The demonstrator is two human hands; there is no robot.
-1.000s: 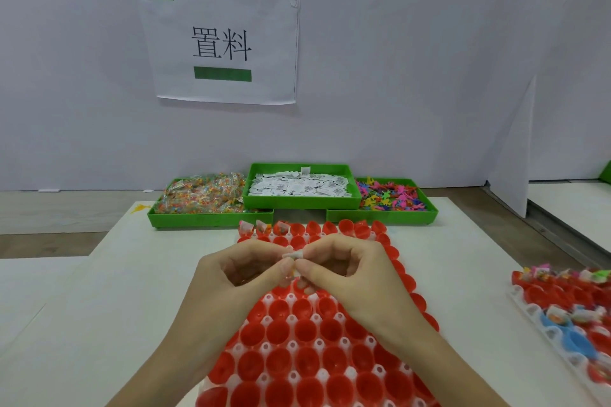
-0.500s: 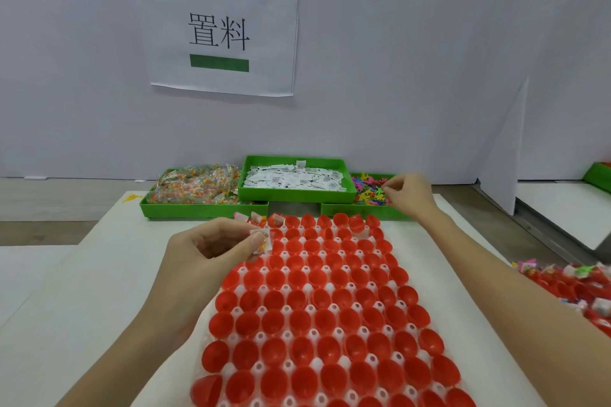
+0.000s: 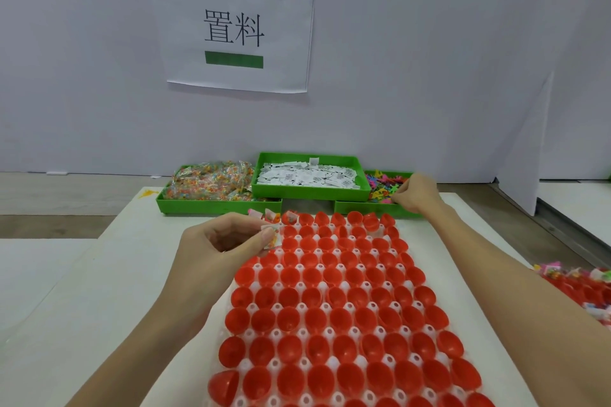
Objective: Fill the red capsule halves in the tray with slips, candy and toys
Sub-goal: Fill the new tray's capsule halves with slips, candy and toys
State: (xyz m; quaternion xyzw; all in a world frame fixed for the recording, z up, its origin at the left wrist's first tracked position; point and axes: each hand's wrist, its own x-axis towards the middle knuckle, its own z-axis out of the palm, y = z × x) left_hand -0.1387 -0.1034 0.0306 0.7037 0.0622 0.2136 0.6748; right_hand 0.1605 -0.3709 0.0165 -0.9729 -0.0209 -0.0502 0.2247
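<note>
Glossy red capsule halves (image 3: 334,304) sit cupped in a white moulded tray (image 3: 302,307) on the table, nearest the person. Above the tray's far-left corner the left hand (image 3: 224,241) pinches a crinkly candy packet (image 3: 272,236). Beyond the tray's far-right corner the right hand (image 3: 415,193) has its fingers curled into the green toy bin (image 3: 363,208), below a wall sheet (image 3: 236,26) reading "置料".

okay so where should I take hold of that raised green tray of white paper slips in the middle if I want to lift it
Judging by its pose, take the slip tray by its two short side walls, one hand from each side. It sits raised on the candy tray and the toy tray, so its ends overhang and leave room for a grip underneath. The right hand is at the toy tray now.
</note>
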